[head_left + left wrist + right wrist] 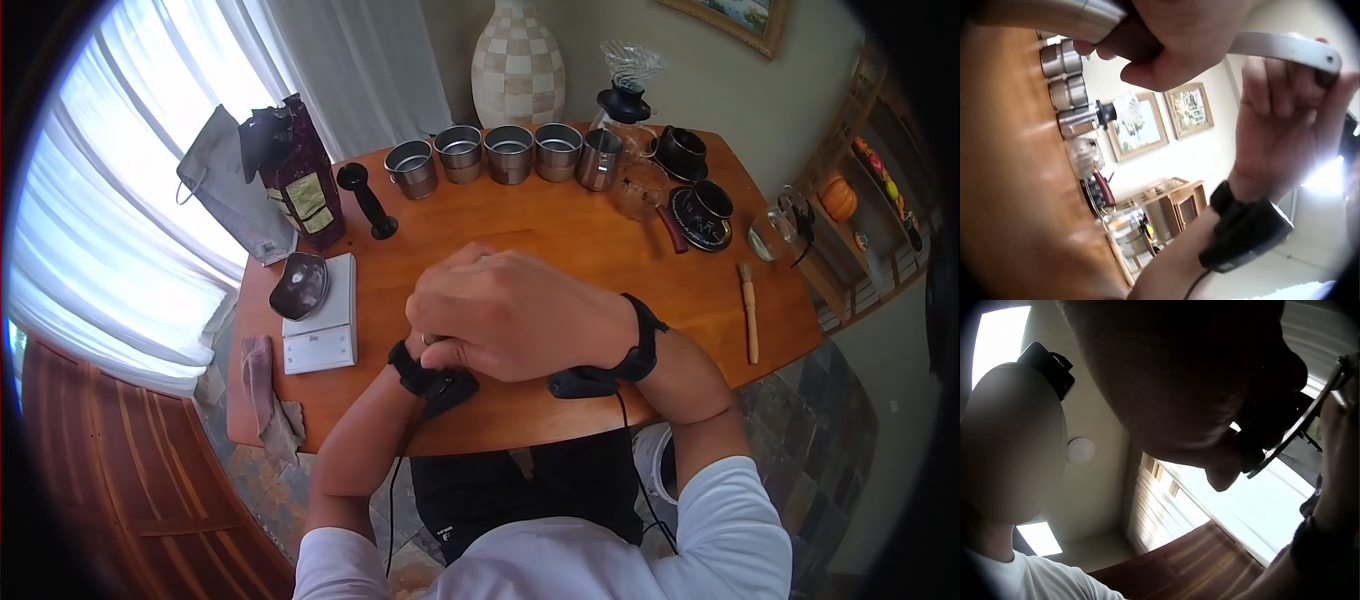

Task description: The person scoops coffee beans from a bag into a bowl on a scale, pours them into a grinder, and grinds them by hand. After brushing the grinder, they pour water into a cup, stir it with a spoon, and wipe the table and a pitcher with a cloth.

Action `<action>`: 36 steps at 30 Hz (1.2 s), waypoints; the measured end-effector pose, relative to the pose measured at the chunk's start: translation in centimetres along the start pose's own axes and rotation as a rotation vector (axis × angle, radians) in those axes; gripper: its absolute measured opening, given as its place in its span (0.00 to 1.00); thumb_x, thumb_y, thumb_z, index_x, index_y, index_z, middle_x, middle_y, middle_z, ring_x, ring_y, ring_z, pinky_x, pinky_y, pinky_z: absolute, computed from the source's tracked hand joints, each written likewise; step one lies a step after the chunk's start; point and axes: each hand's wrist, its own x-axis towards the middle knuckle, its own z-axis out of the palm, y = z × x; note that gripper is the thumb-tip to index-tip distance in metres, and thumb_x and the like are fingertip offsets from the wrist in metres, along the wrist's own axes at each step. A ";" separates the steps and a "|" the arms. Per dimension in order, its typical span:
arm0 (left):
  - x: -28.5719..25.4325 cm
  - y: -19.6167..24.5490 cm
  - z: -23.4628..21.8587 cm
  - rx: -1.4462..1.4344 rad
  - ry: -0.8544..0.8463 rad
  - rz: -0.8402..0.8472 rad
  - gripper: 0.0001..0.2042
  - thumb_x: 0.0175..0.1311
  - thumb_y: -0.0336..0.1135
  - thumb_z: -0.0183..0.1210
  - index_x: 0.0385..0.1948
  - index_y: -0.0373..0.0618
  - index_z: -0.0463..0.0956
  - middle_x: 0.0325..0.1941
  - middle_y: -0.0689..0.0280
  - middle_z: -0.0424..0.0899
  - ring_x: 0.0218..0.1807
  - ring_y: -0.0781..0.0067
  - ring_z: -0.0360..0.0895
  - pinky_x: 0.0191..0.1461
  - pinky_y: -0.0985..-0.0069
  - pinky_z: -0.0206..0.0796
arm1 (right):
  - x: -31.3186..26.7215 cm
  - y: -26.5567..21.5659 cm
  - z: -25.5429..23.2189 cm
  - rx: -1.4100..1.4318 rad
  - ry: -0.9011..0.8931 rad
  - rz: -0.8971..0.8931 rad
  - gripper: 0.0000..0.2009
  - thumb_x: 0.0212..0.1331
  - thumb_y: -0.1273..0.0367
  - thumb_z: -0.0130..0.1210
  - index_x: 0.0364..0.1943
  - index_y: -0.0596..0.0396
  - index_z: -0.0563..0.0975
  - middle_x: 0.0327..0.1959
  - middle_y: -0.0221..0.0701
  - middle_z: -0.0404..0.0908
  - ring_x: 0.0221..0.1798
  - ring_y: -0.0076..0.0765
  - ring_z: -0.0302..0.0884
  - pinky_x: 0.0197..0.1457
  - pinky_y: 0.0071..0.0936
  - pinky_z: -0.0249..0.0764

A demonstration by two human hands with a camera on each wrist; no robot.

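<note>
Two hands share a metal device in the left wrist view: the left hand grips its silver cylinder around a dark section, and the right hand holds the far end of its flat metal bar, fingers bent and thumb close to a dark knob.

In the head view, the right hand lies across the left above the table, hiding the device. Both forearms reach in from the near edge, converging at the wrists. To the left are a white scale bearing a dark dish, a cloth, a dark bag and a black tool. Metal cups line the back; a glass server, black cups and a brush lie rightward.

In the right wrist view, the bar slants between the shadowed right hand and the other hand at the edge; the cylinder cannot be made out.
</note>
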 end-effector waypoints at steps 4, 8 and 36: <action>1.3 1.3 2.2 0.822 -0.156 0.685 0.16 0.49 0.35 0.72 0.41 0.46 0.82 0.33 0.64 0.86 0.36 0.59 0.86 0.40 0.68 0.76 | 0.2 2.8 -0.5 -0.045 0.158 0.051 0.12 0.63 0.63 0.65 0.39 0.54 0.76 0.32 0.36 0.79 0.35 0.52 0.80 0.37 0.42 0.76; 1.5 2.7 1.0 0.819 -0.188 0.432 0.17 0.48 0.30 0.71 0.40 0.42 0.79 0.31 0.69 0.84 0.33 0.73 0.84 0.41 0.75 0.76 | -0.9 7.6 -3.3 -0.275 0.213 0.330 0.10 0.67 0.64 0.59 0.40 0.54 0.72 0.32 0.40 0.82 0.36 0.58 0.82 0.39 0.50 0.76; 5.0 3.0 -4.6 0.540 0.342 0.370 0.12 0.52 0.24 0.68 0.38 0.41 0.78 0.31 0.73 0.82 0.34 0.83 0.78 0.39 0.79 0.72 | -0.7 1.5 -2.5 -0.239 -0.190 0.436 0.13 0.65 0.61 0.60 0.41 0.54 0.73 0.30 0.45 0.84 0.36 0.60 0.83 0.40 0.54 0.76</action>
